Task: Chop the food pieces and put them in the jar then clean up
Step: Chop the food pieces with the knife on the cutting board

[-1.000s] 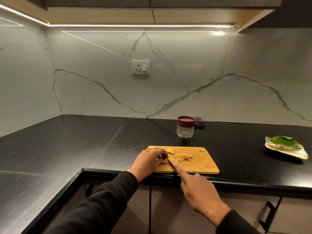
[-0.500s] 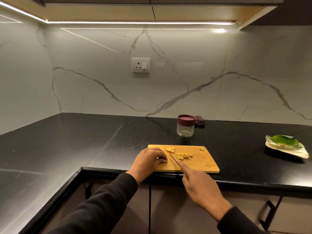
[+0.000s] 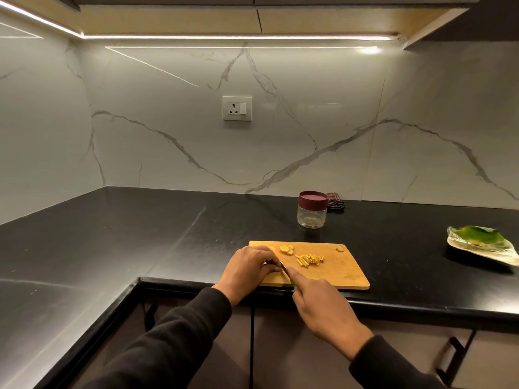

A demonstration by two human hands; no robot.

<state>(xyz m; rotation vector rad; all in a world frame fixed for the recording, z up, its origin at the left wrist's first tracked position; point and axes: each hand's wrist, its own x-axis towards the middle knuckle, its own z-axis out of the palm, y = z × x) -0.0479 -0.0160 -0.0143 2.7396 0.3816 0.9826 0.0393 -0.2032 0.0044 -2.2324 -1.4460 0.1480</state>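
On the board [image 3: 345, 272]: left hand [image 3: 248, 266] curled, pinching a small piece under its fingertips at the near-left edge.
Right hand [image 3: 314, 297]: wrapped round the knife [image 3: 284, 270], forefinger along the spine.
Change: the blade has drawn in from the strips [image 3: 309, 259] to sit tight against the left fingertips; a fresh cut looks under way.
Uncut: slices [image 3: 286, 249] just beyond the left hand, one [image 3: 339, 248] far right.
Jar [image 3: 312, 209]: lidded, on the counter [image 3: 140, 237] behind the board.
Meaning: chopping unfinished; filling not begun.
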